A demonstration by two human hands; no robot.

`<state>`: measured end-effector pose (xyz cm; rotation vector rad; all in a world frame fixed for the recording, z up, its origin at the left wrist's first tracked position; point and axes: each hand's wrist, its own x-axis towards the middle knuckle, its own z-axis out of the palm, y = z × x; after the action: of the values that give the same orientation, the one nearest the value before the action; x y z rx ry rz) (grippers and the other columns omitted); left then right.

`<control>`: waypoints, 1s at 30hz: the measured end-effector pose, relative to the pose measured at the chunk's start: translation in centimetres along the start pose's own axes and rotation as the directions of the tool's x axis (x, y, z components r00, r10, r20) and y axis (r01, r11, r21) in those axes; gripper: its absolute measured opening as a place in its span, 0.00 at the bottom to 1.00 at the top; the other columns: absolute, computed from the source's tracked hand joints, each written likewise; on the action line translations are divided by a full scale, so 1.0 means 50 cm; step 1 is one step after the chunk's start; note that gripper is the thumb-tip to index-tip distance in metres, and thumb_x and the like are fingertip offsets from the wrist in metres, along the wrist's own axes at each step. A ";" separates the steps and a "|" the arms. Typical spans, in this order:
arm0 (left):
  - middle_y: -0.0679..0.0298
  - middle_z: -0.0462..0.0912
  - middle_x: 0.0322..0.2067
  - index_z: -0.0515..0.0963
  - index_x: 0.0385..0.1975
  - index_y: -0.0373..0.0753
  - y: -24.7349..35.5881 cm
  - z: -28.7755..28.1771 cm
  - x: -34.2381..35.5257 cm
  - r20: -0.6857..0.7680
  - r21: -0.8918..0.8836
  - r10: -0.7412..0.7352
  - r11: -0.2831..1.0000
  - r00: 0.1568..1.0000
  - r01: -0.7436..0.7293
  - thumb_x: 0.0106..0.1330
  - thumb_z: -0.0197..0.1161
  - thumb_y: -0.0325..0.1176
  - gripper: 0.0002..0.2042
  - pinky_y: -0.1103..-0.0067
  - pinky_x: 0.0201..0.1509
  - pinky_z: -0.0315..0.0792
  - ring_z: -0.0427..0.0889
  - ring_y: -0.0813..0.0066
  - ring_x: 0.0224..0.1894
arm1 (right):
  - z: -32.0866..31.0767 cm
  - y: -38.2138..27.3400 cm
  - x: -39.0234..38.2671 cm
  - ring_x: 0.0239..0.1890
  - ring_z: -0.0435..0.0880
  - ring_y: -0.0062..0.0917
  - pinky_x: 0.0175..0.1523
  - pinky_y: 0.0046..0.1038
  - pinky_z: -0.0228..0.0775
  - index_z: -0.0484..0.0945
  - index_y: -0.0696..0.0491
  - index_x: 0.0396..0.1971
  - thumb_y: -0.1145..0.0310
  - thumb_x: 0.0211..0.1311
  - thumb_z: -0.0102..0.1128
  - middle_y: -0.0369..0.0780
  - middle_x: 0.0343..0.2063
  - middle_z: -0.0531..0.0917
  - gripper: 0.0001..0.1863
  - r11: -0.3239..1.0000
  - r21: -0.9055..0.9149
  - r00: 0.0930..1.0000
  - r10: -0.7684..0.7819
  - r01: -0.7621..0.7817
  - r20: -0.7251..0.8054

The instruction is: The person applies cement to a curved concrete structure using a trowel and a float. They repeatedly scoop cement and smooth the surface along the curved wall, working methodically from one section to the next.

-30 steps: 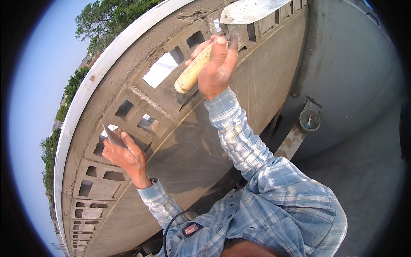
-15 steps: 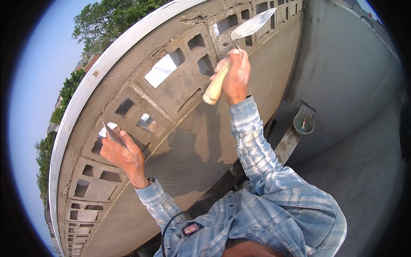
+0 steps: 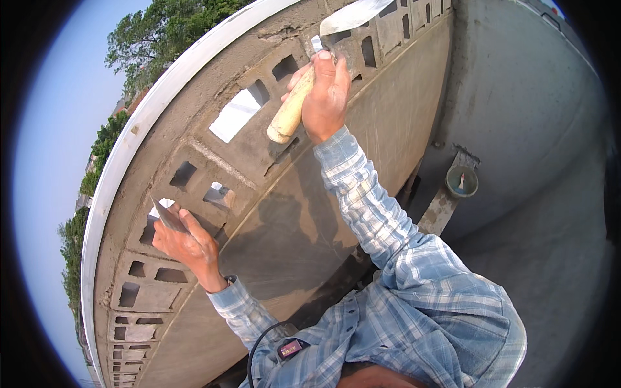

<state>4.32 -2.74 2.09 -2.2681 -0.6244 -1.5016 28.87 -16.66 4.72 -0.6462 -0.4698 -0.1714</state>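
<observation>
At the wall (image 3: 362, 139), right hand (image 3: 326, 102) gripping trowel (image 3: 290, 115), shifted leftward, left hand (image 3: 189, 249) holding blade (image 3: 169, 218)

Compared with half a second earlier, the right hand (image 3: 325, 102) and trowel (image 3: 354, 17) lie nearer the wall's (image 3: 317, 178) white upper edge (image 3: 139, 126); the handle (image 3: 291, 116) now partly covers a block opening.

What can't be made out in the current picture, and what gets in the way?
- Trowel blade: far end cut off by the head view's top edge.
- Flat tool: in the head view, the left hand hides how its lower part is shaped.
- Bucket: contents too small in the head view to identify fully.
- Plank: near end hidden in the head view by the right sleeve.
</observation>
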 end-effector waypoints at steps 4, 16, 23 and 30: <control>0.62 0.75 0.31 0.78 0.42 0.36 -0.003 0.000 0.000 0.003 0.010 0.013 1.000 1.000 -0.013 0.71 0.51 0.36 0.12 0.69 0.48 0.57 0.71 0.65 0.37 | -0.005 -0.024 0.000 0.15 0.76 0.26 0.21 0.29 0.75 0.63 0.54 0.37 0.52 0.73 0.41 0.42 0.17 0.75 0.18 0.994 0.057 0.994 0.090 -0.094 0.062; 0.60 0.74 0.33 0.77 0.43 0.34 0.005 0.002 0.001 0.017 -0.002 -0.008 1.000 1.000 0.008 0.72 0.49 0.37 0.14 0.68 0.48 0.56 0.70 0.64 0.39 | 0.015 0.021 0.030 0.16 0.76 0.25 0.20 0.29 0.74 0.63 0.53 0.36 0.51 0.74 0.39 0.41 0.17 0.75 0.19 0.995 0.018 0.993 0.092 -0.094 0.075; 0.60 0.75 0.33 0.77 0.43 0.35 0.011 0.001 0.003 0.016 -0.038 -0.016 0.999 1.000 0.017 0.72 0.50 0.37 0.13 0.68 0.48 0.56 0.70 0.63 0.39 | 0.019 0.019 0.015 0.17 0.77 0.25 0.22 0.28 0.74 0.64 0.55 0.35 0.51 0.75 0.38 0.41 0.17 0.75 0.20 0.999 0.031 1.000 0.018 -0.018 0.005; 0.60 0.76 0.33 0.77 0.43 0.35 0.000 0.001 -0.004 0.015 -0.027 -0.010 1.000 1.000 0.011 0.71 0.50 0.36 0.13 0.68 0.49 0.57 0.71 0.63 0.39 | 0.030 0.019 0.002 0.15 0.76 0.26 0.20 0.29 0.74 0.64 0.54 0.36 0.52 0.75 0.38 0.42 0.16 0.75 0.18 0.995 0.060 0.996 -0.070 0.073 -0.055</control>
<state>4.32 -2.76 1.91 -2.3020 -0.6248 -1.5085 28.72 -15.00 5.30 -0.5631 -0.4465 -0.2404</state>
